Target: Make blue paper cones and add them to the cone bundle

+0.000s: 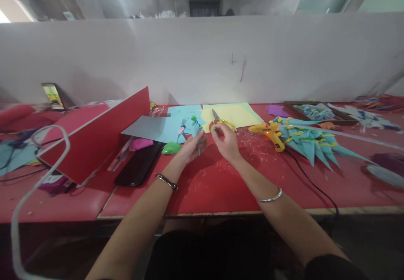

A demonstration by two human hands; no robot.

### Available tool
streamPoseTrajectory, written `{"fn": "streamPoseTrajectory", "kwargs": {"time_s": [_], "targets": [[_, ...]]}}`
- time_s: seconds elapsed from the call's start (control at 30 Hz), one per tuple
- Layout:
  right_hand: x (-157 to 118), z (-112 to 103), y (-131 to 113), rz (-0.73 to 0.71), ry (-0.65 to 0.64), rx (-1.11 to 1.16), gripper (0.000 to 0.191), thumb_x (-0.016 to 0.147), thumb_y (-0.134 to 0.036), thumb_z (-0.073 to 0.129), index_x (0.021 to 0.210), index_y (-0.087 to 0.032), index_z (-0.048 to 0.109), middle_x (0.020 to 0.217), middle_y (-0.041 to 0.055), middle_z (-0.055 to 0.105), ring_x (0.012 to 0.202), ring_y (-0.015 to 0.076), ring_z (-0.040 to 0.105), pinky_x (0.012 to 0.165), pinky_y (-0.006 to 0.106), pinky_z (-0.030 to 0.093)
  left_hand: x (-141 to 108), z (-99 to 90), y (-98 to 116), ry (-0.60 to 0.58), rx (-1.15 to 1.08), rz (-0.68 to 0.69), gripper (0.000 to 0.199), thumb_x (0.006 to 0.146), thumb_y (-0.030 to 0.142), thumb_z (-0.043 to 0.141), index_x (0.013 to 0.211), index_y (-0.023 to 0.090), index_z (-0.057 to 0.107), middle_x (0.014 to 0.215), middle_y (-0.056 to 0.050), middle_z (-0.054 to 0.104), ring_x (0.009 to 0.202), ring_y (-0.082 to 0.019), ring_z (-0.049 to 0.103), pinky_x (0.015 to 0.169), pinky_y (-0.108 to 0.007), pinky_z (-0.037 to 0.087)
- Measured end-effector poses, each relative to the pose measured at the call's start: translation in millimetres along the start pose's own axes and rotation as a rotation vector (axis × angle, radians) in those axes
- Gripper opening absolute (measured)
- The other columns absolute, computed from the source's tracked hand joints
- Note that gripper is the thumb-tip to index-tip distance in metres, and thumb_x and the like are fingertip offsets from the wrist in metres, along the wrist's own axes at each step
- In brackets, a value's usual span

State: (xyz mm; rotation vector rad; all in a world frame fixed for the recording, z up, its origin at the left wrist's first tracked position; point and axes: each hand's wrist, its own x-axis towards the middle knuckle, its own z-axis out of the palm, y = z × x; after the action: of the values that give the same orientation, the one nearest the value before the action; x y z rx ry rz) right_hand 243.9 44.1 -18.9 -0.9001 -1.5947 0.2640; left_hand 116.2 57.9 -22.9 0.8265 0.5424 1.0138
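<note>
One red table (208, 196) carries everything, with a red board (107, 135) tilted up on the left side. Next in size is the bundle of blue paper cones (311, 145) on the right, its points fanned out and easily bent. Yellow paper (244, 114) lies flat toward the wall, beside blue paper (154, 128), both thin. The black phone (139, 164) lies left of the hands, while the glue gun (268, 133) rests against the cones, its nozzle probably hot, so the handle would be the safe place to take it. The scissors (216, 114) lie on the yellow paper, just beyond the right hand (227, 143).

The left hand (190, 149) grasps a blue paper piece (193, 129) low down, upright above the fingers, over the near edge of the blue paper. It should be almost weightless and fairly stiff where rolled, but its thin outer points would crease under a squeeze; the narrow lower end suits a light pinch. Near the left wrist sits a green lump (171, 148), likely soft. Smallest is the green bit (213, 128), seemingly pinched between the right fingertips; it would probably dent or stick if pressed hard.
</note>
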Motion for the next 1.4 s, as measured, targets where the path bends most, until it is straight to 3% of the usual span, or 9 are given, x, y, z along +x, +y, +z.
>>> {"fn": "streamPoseTrajectory", "kwargs": {"time_s": [0.23,0.4,0.5,0.7,1.1,1.4], "targets": [[-1.7,-0.4,-2.3,0.018,-0.080,-0.047,0.028,0.085,-0.027,0.034,0.059,-0.019,0.042,0.054,-0.0027,0.041,0.051,0.0107,0.040,0.051,0.023,0.035,-1.6,2.5,-0.1,-0.004,0.034,0.006,0.035,0.063,0.032,0.069,0.062,0.015,0.039,0.048,0.010,0.030,0.035,0.001,0.024,0.035,-0.011,0.020],[-1.9,1.8,0.7,0.000,-0.097,-0.008,0.011,0.078,-0.024,0.048,0.076,-0.019,0.056,0.070,0.0014,0.057,0.064,0.0131,0.052,0.059,0.025,0.042,-2.0,2.0,-0.1,0.023,0.063,-0.005,0.033,0.061,0.034,0.070,0.063,0.014,0.044,0.049,0.010,0.031,0.036,0.001,0.025,0.036,-0.011,0.021],[-1.3,1.4,0.8,-0.007,-0.112,-0.007,0.013,0.078,-0.022,0.050,0.084,-0.019,0.061,0.074,0.0025,0.057,0.066,0.0138,0.053,0.060,0.026,0.045,-1.6,0.0,-0.7,0.009,0.105,0.015,0.032,0.062,0.037,0.068,0.063,0.013,0.048,0.052,0.008,0.038,0.036,0.002,0.025,0.036,-0.012,0.022],[-0.9,0.0,-1.4,-0.029,-0.108,0.000,0.015,0.076,-0.018,0.053,0.087,-0.018,0.064,0.076,0.0031,0.056,0.068,0.0137,0.054,0.062,0.027,0.046,-0.2,-1.7,-2.0,0.046,0.124,0.046,0.032,0.059,0.037,0.070,0.064,0.012,0.051,0.051,0.007,0.043,0.035,0.002,0.025,0.035,-0.013,0.021],[-2.1,2.3,-0.5,-0.067,-0.115,-0.019,0.016,0.076,-0.017,0.053,0.088,-0.018,0.063,0.075,0.0025,0.053,0.068,0.0131,0.053,0.063,0.027,0.046,-1.3,1.9,0.6,0.104,0.104,0.017,0.038,0.051,0.037,0.075,0.059,0.013,0.047,0.046,0.009,0.039,0.034,0.002,0.026,0.034,-0.012,0.020],[-1.8,1.1,-0.9,-0.036,-0.124,0.016,0.016,0.078,-0.022,0.051,0.087,-0.021,0.064,0.078,0.0029,0.054,0.073,0.0140,0.054,0.065,0.028,0.047,-2.2,2.3,0.7,0.061,0.095,0.013,0.036,0.053,0.035,0.074,0.061,0.013,0.048,0.050,0.008,0.041,0.035,0.002,0.026,0.035,-0.012,0.020]]}}
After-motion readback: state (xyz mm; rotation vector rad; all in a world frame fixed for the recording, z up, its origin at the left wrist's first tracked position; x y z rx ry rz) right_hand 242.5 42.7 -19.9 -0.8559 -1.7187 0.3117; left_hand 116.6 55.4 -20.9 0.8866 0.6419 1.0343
